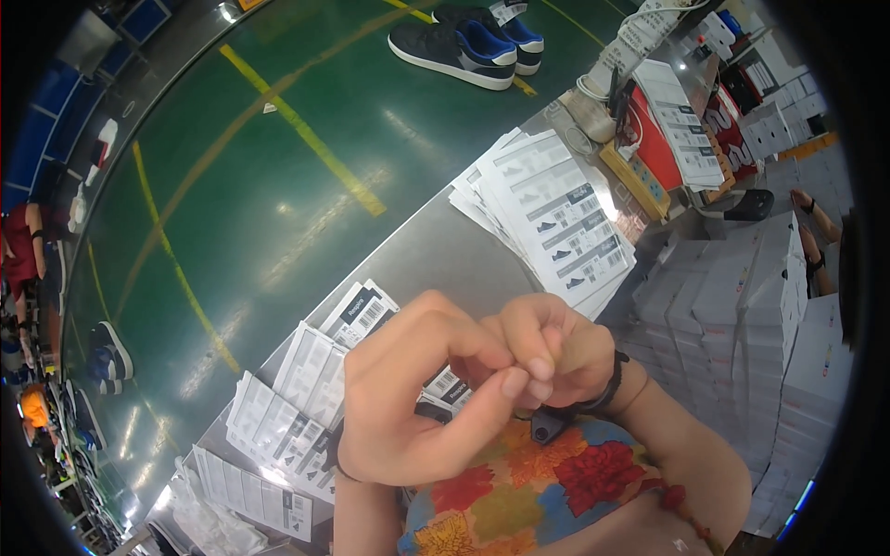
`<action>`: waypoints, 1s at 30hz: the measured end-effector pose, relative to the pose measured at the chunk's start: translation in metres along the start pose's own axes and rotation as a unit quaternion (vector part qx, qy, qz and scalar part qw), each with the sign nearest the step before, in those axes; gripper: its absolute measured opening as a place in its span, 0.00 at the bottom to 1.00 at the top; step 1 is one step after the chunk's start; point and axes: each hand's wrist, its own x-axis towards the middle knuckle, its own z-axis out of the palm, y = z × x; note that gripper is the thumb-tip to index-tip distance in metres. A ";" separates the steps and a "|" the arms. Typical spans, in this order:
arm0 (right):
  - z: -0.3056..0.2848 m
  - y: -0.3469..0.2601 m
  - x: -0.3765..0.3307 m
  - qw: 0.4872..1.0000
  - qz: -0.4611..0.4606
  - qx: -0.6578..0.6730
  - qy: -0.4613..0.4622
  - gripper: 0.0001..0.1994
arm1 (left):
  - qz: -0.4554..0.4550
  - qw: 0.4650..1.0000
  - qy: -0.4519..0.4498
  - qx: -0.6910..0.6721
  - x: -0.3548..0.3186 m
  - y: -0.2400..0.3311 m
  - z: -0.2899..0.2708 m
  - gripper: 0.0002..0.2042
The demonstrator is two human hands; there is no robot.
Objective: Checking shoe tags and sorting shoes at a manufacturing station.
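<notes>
My left hand (pixel 417 394) and my right hand (pixel 565 357) meet in front of my chest. Thumb and fingers of both are pinched together, tip against tip. Whatever lies between the fingertips, if anything, is too small or hidden to name. Beneath and behind the left hand, sheets of shoe labels (pixel 301 371) spread in overlapping piles along the grey metal ledge (pixel 436 250). A thicker fanned stack of label sheets (pixel 556 218), printed with small shoe pictures, sits beyond the right hand. My left hand partly covers the nearest sheets.
Past the ledge runs a green conveyor belt (pixel 278 185) with yellow lines, carrying a pair of dark blue shoes (pixel 454 51). White shoe boxes (pixel 723 306) are piled at right, beside another person's arm (pixel 816 232). White plastic bags (pixel 213 514) lie at lower left.
</notes>
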 end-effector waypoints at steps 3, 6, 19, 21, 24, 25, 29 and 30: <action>0.003 -0.002 -0.001 0.999 -0.008 -0.036 0.016 0.15 | 0.002 1.000 0.002 -0.011 -0.001 0.000 -0.001 0.08; 0.004 -0.002 -0.004 0.999 -0.007 -0.035 0.029 0.17 | -0.009 0.995 0.057 -0.085 -0.002 -0.001 0.000 0.09; 0.005 0.001 -0.006 0.993 -0.040 -0.108 0.002 0.15 | 0.023 0.987 -0.006 -0.157 -0.007 -0.007 -0.003 0.12; 0.006 0.000 -0.005 0.992 -0.031 -0.119 0.008 0.16 | 0.014 0.984 -0.002 -0.176 -0.008 -0.006 -0.003 0.12; 0.011 -0.002 -0.005 0.991 -0.023 -0.127 0.039 0.17 | 0.002 0.983 -0.012 -0.185 -0.008 -0.008 -0.003 0.13; 0.009 -0.001 -0.004 0.991 -0.024 -0.128 0.039 0.17 | 0.003 0.982 -0.013 -0.186 -0.008 -0.006 -0.001 0.13; 0.002 0.003 0.008 0.995 0.027 0.056 -0.082 0.22 | 0.001 0.997 0.008 -0.079 -0.006 -0.004 0.006 0.19; -0.001 0.004 0.011 0.987 0.062 0.076 -0.127 0.22 | 0.004 0.999 0.009 -0.044 -0.006 -0.006 0.007 0.21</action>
